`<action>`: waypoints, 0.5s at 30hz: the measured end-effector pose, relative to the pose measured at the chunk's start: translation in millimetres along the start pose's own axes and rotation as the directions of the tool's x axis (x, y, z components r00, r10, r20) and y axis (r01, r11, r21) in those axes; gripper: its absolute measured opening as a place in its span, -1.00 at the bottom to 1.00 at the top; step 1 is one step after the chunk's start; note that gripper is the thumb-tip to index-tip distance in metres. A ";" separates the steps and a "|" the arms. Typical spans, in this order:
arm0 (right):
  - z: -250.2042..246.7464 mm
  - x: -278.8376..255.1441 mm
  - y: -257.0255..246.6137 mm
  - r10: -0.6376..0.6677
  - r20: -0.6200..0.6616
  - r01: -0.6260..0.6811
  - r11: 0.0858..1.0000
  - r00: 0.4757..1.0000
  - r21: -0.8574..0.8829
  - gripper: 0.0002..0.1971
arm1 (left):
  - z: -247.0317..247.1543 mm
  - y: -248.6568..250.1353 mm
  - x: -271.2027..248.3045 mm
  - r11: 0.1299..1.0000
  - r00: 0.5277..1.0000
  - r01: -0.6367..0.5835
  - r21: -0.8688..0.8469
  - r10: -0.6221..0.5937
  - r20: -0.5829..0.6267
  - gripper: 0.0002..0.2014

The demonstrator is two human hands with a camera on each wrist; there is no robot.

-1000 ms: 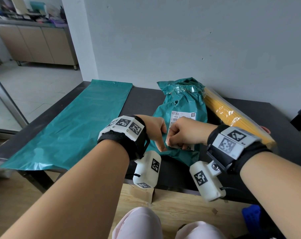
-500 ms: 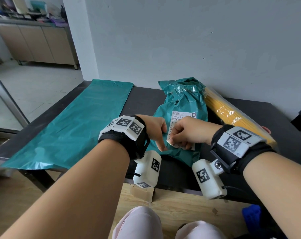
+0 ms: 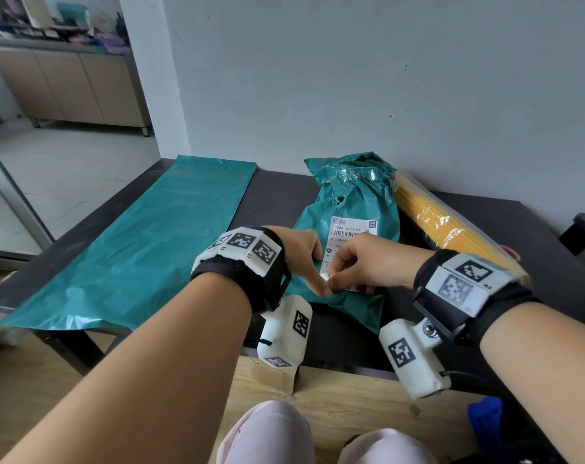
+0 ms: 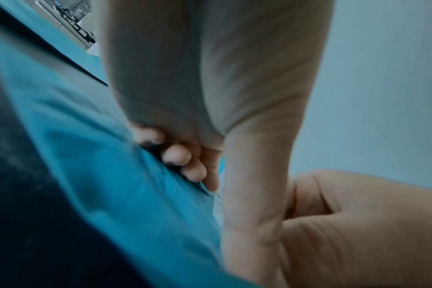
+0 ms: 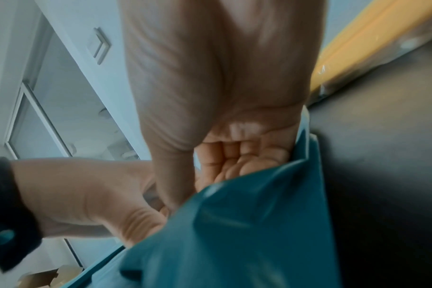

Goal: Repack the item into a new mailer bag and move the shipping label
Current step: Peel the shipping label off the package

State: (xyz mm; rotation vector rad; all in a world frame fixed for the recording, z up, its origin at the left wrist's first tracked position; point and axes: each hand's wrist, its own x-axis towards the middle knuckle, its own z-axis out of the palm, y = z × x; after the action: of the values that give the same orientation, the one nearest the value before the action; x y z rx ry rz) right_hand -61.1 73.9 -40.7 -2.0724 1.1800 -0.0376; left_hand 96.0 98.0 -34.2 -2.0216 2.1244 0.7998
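1. I'm working over a dark surface (image 3: 277,199) against a grey wall.
2. The packed mailer (image 3: 354,209) is lying there, the new mailer (image 3: 143,246) flat beside it.
3. My right hand (image 3: 368,266) is pinching the shipping label (image 3: 351,229) corner; my left hand (image 3: 301,256) is pressing the packed mailer, fingers curled.

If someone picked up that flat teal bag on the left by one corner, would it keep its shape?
Probably not. The flat teal bag lies thin and faintly rippled on the table, so it would likely droop. It looks empty, so probably very light. Its glossy sheen suggests it may slide easily.

"190A A161-BB 28", barcode and "N109" on white shipping label (image 3: 350,233) of crumpled teal mailer (image 3: 358,199)
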 end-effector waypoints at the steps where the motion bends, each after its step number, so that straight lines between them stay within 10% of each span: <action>1: 1.0 0.0 -0.6 -0.002 0.003 0.002 1.000 1.000 -0.010 -0.81 | 0.1 0.0 -0.2 1.000 1.000 0.005 0.012 -0.005 0.005 -0.30; 15: 3.9 3.1 1.9 -0.016 -0.047 0.014 0.999 0.999 -0.041 -0.94 | 0.2 2.0 0.0 0.998 1.000 0.016 0.053 -0.016 0.006 -0.28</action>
State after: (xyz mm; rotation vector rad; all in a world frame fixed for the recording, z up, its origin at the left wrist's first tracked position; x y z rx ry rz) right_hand -59.3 73.2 -45.7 -2.1263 1.2034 -0.0706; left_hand 94.1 98.0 -33.8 -2.0047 2.1008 0.7388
